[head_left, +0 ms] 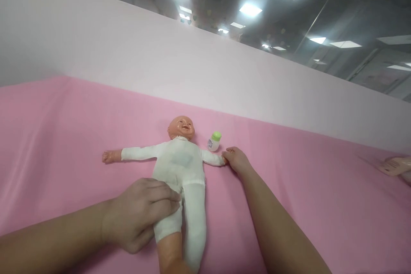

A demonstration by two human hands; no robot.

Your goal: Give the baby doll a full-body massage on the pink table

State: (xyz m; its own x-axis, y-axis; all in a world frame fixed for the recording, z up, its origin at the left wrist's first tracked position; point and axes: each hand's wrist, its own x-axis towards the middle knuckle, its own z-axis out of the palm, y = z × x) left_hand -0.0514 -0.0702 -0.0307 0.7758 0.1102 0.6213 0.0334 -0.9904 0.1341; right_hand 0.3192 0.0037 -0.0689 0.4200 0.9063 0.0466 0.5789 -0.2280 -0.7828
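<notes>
A baby doll (180, 160) with a white cloth body lies on its back, head away from me and arms spread. My left hand (144, 212) rests on its upper leg at the left, fingers curled over the white cloth with the thumb side low. Its bare lower leg shows below that cloth. My right hand (237, 159) is closed around the doll's small hand at the right, which is mostly hidden by my fingers. Just above that doll arm is a small white bottle (214, 142) with a green cap, leaning slightly and apart from my fingers.
The doll lies on a pink sheet (80, 128). A pale wall or panel (128, 55) rises behind it, with a dark reflective surface (272, 4) showing ceiling lights above. A beige, finger-like object (396, 166) is cut off at the right edge; its kind is unclear.
</notes>
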